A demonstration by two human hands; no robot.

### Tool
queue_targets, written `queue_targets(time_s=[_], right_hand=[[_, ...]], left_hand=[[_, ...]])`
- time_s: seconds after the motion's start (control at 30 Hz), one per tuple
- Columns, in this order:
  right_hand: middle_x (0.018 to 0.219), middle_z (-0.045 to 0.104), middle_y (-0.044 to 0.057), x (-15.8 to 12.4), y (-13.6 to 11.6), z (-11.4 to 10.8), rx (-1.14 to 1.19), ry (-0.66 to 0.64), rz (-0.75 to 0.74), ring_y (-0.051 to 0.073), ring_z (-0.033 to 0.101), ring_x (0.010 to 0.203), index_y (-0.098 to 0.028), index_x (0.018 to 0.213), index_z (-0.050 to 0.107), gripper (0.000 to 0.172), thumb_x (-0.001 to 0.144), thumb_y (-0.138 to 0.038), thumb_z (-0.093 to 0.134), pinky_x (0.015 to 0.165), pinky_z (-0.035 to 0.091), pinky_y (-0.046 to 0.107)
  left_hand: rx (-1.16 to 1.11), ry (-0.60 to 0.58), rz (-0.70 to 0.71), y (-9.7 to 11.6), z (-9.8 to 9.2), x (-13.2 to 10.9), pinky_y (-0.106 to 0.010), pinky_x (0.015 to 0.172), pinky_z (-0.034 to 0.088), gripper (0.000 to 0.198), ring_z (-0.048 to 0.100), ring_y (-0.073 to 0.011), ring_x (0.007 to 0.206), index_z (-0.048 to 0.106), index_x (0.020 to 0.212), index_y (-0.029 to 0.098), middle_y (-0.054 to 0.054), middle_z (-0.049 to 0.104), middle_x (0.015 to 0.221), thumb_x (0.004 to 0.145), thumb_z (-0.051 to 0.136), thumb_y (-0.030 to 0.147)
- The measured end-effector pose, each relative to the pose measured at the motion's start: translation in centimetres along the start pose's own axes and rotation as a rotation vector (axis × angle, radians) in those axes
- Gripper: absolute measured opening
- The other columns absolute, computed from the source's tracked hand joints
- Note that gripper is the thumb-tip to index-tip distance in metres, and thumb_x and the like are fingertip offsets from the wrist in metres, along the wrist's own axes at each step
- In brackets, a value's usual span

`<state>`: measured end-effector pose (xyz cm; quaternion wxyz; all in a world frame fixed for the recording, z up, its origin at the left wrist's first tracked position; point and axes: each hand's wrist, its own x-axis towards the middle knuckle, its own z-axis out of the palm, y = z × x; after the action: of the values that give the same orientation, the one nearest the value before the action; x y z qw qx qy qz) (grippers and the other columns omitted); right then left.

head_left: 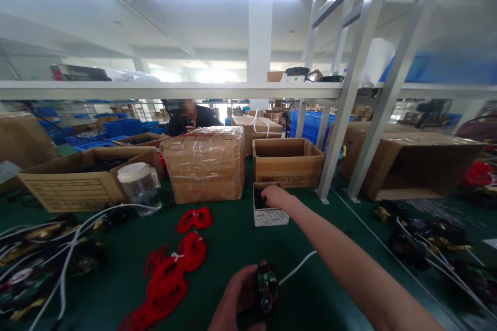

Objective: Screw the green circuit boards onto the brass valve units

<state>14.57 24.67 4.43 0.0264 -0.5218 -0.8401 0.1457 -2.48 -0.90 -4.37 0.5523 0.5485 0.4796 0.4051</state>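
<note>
Near the bottom middle, my left hand (237, 297) is closed around a small black device with an exposed circuit board (267, 287). Wires and small parts show on its upper face, and a white cable (298, 266) runs off to its right. My right arm stretches forward over the table, and my right hand (277, 196) reaches into a small white patterned cardboard box (271, 217). Dark contents show inside that box. My right fingertips are down among them and hidden, so whether they grip anything does not show.
Bundles of red wire (166, 284) lie left of centre. Black cabled assemblies (39, 258) cover the left side, with more (430, 238) at right. Behind stand a taped carton (205, 165), an open carton (287, 170), a plastic jug (140, 186) and metal posts (349, 88). A person (192, 116) sits beyond.
</note>
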Motion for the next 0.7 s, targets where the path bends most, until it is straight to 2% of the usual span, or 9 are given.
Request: queue_targets(time_s=[0.13, 0.4, 0.57, 0.63, 0.7], right_hand=[[0.116, 0.066, 0.007, -0.6, 0.8, 0.3, 0.009, 0.071, 0.027, 0.021, 0.065, 0.101, -0.018, 0.110, 0.066, 0.020, 0.097, -0.034, 0.063, 0.089, 0.055, 0.042], [0.113, 0.067, 0.007, -2.7, 1.5, -0.2, 0.165, 0.335, 0.007, 0.023, 0.064, 0.106, -0.017, 0.111, 0.065, 0.022, 0.100, -0.034, 0.058, 0.097, 0.050, 0.047], [0.096, 0.070, 0.004, -2.9, 1.5, -0.2, 0.354, 0.357, 0.001, 0.021, 0.065, 0.096, -0.016, 0.091, 0.068, 0.015, 0.095, -0.029, 0.064, 0.094, 0.050, 0.045], [0.090, 0.070, 0.004, -3.6, 1.3, -0.1, 0.473, 0.357, -0.017, 0.019, 0.066, 0.088, -0.015, 0.091, 0.069, 0.013, 0.094, -0.026, 0.062, 0.089, 0.052, 0.040], [0.087, 0.070, 0.004, -5.3, 0.8, 0.1, 0.611, 0.351, -0.050, 0.017, 0.066, 0.081, -0.015, 0.098, 0.069, 0.016, 0.094, -0.024, 0.057, 0.082, 0.053, 0.035]], left_hand=[[0.035, 0.057, -0.024, 0.6, 0.4, -0.3, -0.040, 0.108, 0.046, 0.083, 0.062, -0.0259, 0.120, 0.050, 0.137, 0.027, -0.008, 0.063, 0.131, 0.059, 0.065, 0.005], [0.049, 0.117, -0.043, 2.3, 1.2, -0.9, -0.040, 0.105, 0.048, 0.076, 0.065, -0.0248, 0.114, 0.052, 0.134, 0.025, -0.008, 0.067, 0.125, 0.061, 0.065, 0.006], [0.036, 0.120, -0.038, 2.5, 1.4, -0.8, -0.040, 0.105, 0.048, 0.076, 0.065, -0.0245, 0.113, 0.053, 0.133, 0.025, -0.007, 0.068, 0.123, 0.061, 0.064, 0.005], [0.037, 0.115, -0.021, 2.4, 1.4, -0.8, -0.039, 0.105, 0.048, 0.077, 0.065, -0.0237, 0.112, 0.053, 0.134, 0.025, -0.007, 0.068, 0.122, 0.060, 0.064, 0.005], [0.036, 0.107, -0.007, 2.0, 1.3, -0.8, -0.038, 0.104, 0.048, 0.078, 0.065, -0.0234, 0.111, 0.053, 0.134, 0.025, -0.007, 0.068, 0.122, 0.060, 0.064, 0.005]])
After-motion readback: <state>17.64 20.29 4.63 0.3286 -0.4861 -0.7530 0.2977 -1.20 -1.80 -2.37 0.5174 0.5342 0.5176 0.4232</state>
